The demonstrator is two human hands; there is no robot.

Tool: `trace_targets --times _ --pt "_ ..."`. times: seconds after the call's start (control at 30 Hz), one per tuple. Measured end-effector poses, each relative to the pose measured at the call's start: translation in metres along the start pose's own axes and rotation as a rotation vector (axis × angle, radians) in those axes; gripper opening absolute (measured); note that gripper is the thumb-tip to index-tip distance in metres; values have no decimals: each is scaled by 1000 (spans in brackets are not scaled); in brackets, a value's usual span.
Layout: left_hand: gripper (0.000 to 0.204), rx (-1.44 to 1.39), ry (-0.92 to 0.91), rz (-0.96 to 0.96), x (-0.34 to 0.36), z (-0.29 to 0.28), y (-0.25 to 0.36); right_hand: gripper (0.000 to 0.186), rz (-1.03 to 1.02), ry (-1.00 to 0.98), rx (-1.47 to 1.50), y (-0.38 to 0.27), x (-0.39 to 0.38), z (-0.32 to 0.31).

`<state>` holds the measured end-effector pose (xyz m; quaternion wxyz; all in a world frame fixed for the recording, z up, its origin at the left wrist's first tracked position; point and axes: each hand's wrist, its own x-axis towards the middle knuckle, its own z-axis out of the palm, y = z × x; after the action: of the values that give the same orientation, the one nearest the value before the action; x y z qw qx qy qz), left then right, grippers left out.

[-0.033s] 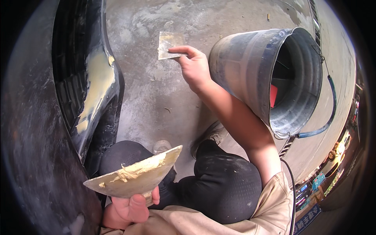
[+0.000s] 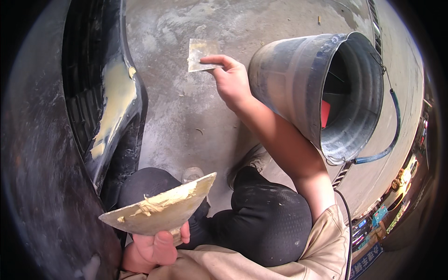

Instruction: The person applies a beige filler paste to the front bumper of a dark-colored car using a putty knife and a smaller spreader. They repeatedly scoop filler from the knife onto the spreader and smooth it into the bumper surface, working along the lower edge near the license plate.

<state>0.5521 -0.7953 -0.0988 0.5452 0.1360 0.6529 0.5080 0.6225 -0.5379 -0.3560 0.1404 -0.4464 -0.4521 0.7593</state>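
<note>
My left hand, low and close to my body, is closed round the handle of a wide putty knife. Thick cream putty lies along its blade. Out ahead, my right hand pinches a small flat square putty spreader with smears on it, held above the concrete floor. To the left stands a black vehicle body part, perhaps a bumper. A spread patch of the same cream putty covers its edge. Neither tool touches that part.
A grey metal bucket lies on its side right of my right forearm, a red object inside and a blue-sleeved handle hanging from its rim. My bent knees are below. Beyond the bucket runs a floor grate.
</note>
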Motion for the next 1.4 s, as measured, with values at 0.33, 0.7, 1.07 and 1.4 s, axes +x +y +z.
trace_targets --times 0.33,0.7,1.07,1.4 --pt "58 -19 -16 -33 3 2 2 60 -386 -33 -108 -21 -4 15" --pt "63 -32 7 -55 3 4 2 30 132 -23 379 -47 -3 71" --pt "57 -32 40 -104 6 9 11 36 20 -97 373 -45 13 107" --pt "57 -93 -151 -42 6 -8 1 35 -132 12 237 -20 13 123"
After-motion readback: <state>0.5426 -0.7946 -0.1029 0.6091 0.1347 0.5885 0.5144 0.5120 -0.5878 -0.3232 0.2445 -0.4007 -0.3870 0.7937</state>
